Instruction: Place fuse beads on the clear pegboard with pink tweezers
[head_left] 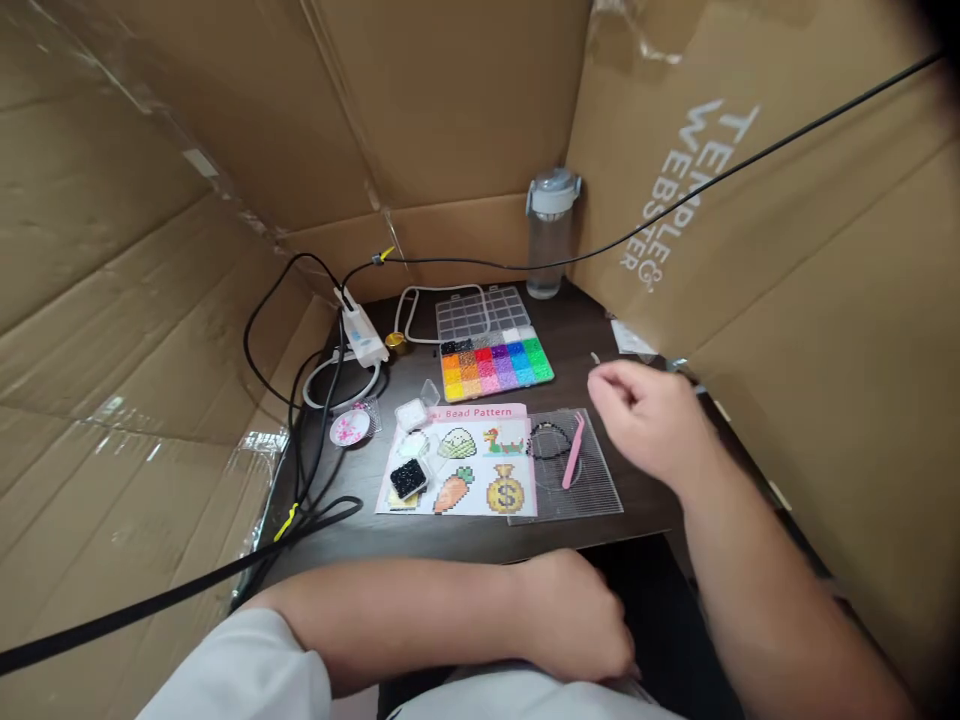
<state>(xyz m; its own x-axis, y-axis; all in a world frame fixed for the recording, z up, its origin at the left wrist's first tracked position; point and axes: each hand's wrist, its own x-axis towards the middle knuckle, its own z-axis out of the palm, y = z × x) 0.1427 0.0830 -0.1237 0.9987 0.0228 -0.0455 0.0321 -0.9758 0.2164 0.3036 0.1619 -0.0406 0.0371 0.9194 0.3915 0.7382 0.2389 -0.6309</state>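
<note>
My right hand is raised over the right side of the dark table, thumb and fingers pinched together. A small pale sliver shows just beyond its fingertips; whether they hold it I cannot tell. Low in front of my body, my left hand is curled closed, and its fingers are mostly hidden. Between the hands and the bead box lies a clear ridged pegboard, with pink tweezers and a ring of dark beads on it. A printed bead pattern sheet lies to its left.
A sorted bead box has its clear lid open at the back. Small cases hold black beads and white beads. A water bottle, power strip and black cables stand or lie around. Cardboard walls enclose the table.
</note>
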